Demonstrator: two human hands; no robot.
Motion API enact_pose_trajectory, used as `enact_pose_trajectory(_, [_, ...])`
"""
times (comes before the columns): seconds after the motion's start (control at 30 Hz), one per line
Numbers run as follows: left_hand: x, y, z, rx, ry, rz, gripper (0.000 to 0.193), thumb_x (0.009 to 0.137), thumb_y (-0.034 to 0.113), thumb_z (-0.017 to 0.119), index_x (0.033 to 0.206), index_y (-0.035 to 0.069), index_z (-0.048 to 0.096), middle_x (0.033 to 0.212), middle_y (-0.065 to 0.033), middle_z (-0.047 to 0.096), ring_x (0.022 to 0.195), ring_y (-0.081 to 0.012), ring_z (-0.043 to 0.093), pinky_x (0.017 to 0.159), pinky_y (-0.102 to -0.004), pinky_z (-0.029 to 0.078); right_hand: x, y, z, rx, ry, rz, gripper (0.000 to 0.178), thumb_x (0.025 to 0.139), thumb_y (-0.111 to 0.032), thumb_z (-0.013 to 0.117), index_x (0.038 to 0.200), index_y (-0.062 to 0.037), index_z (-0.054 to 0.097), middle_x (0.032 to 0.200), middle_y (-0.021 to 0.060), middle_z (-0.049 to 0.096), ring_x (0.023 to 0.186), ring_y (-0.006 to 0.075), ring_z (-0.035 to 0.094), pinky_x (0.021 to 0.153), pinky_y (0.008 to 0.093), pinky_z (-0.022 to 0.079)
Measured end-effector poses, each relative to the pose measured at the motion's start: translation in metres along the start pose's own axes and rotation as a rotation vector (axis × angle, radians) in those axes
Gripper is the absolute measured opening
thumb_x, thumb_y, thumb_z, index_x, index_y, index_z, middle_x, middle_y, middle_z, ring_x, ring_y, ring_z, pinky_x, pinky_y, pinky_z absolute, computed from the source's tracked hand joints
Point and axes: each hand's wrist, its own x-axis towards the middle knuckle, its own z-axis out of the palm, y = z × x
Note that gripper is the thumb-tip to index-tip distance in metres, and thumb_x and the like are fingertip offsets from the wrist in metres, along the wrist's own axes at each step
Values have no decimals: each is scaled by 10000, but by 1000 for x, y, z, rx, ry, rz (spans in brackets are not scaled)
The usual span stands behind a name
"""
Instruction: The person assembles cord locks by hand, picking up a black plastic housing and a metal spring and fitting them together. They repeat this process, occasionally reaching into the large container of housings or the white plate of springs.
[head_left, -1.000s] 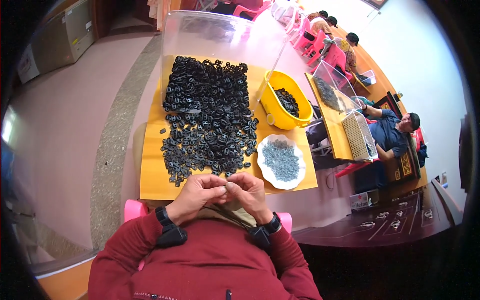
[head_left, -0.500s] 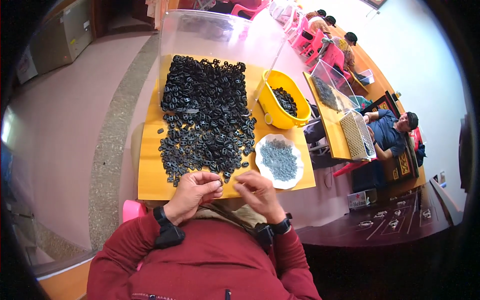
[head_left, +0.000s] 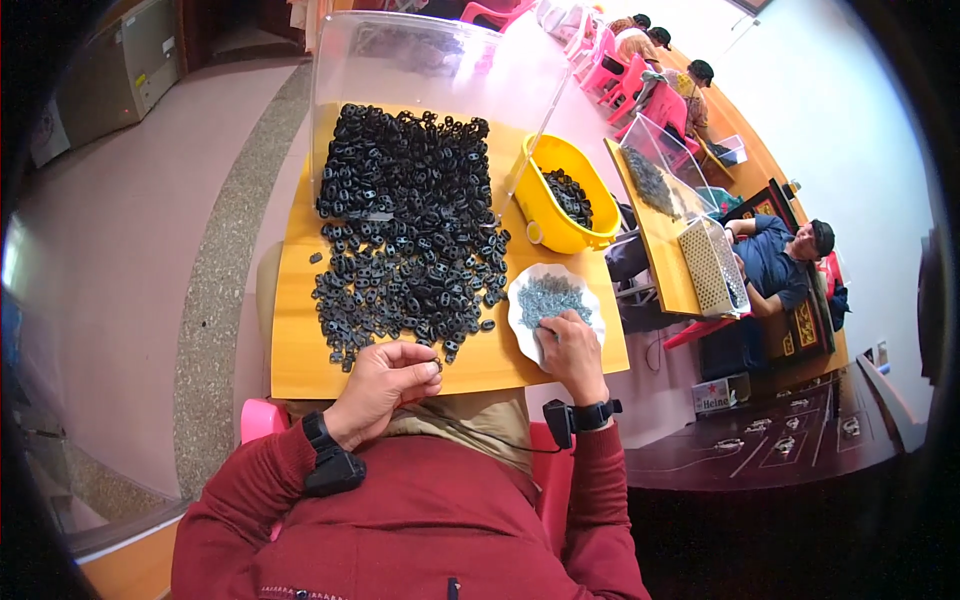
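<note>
Close to the table's front edge, my left hand [head_left: 387, 386] is closed, with a black two-holed plastic piece [head_left: 438, 364] pinched between thumb and forefinger; little of it shows. My right hand [head_left: 572, 356] reaches down into a white scalloped plate [head_left: 526, 344], fingers drawn together at a heap of tiny grey-blue bits [head_left: 553, 296]. Whatever those fingertips grip is hidden beneath the hand. Beyond my left hand spreads a big pile of black two-holed plastic pieces [head_left: 410, 250], running back into a clear plastic bin [head_left: 400, 75] that lies open toward me.
A yellow tub [head_left: 571, 239] holding more black pieces stands behind the plate on the wooden table [head_left: 300, 355]. To the right, a seated person [head_left: 775, 265] works at another table with a clear bin and a perforated basket [head_left: 708, 268]. Pink chairs stand farther back.
My right hand has moved away from beside my left hand, rightward and onto the plate. The left hand keeps its pinch in nearly the same spot.
</note>
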Motion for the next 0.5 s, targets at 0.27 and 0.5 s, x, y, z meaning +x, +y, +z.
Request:
enact_pose_trajectory(0.27, [0, -2, -2, -18, 12, 8, 124, 869, 26, 641, 986, -3, 608, 870, -75, 644, 771, -156, 646, 715, -300, 567, 1, -1, 5, 4, 47, -31, 98, 844, -109, 582, 803, -38, 635, 829, 153, 600, 750, 369, 612, 660, 440, 495])
enact_pose_trajectory(0.5, [-2, -3, 0, -11, 18, 5, 127, 864, 16, 642, 984, -11, 606, 870, -83, 644, 765, -157, 648, 722, -299, 572, -1, 4, 7, 135, 123, -57, 44, 829, -47, 592, 849, -16, 617, 834, 168, 602, 775, 374, 606, 675, 423, 491])
